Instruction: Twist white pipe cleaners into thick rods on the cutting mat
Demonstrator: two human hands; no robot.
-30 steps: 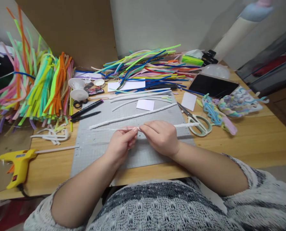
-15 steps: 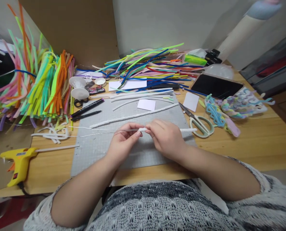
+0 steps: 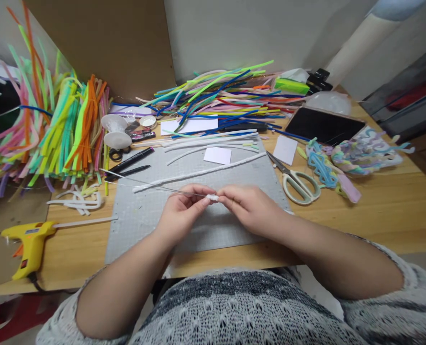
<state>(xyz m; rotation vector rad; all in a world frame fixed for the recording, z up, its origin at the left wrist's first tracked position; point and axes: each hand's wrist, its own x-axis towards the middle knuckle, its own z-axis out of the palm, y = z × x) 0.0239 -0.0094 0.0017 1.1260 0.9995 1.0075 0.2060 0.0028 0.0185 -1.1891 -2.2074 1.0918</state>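
Over the grey cutting mat [image 3: 198, 230], both hands meet at a small white fuzzy piece [image 3: 212, 197]. The thumb and fingers of my left hand [image 3: 180, 208] pinch its left end. From the other side, my right hand [image 3: 249, 206] grips its right end with closed fingers. Thin wires [image 3: 144, 188] run out leftward past my left fingers, crossing above the mat. Behind the hands a long white fuzzy stem [image 3: 198, 173] lies slantwise on the mat. What my palms may cover is hidden.
Left are a yellow glue gun [image 3: 33, 244], white scraps [image 3: 78, 199], markers [image 3: 130, 164] and bundled colourful stems [image 3: 67, 124]. Scissors [image 3: 299, 184], a phone [image 3: 324, 125] and pastel braided pieces [image 3: 364, 155] lie right. Loose stems [image 3: 216, 96] are piled behind.
The wires at the left have shifted and now cross. My right hand has turned slightly, and the white length that stuck out at its right no longer shows.
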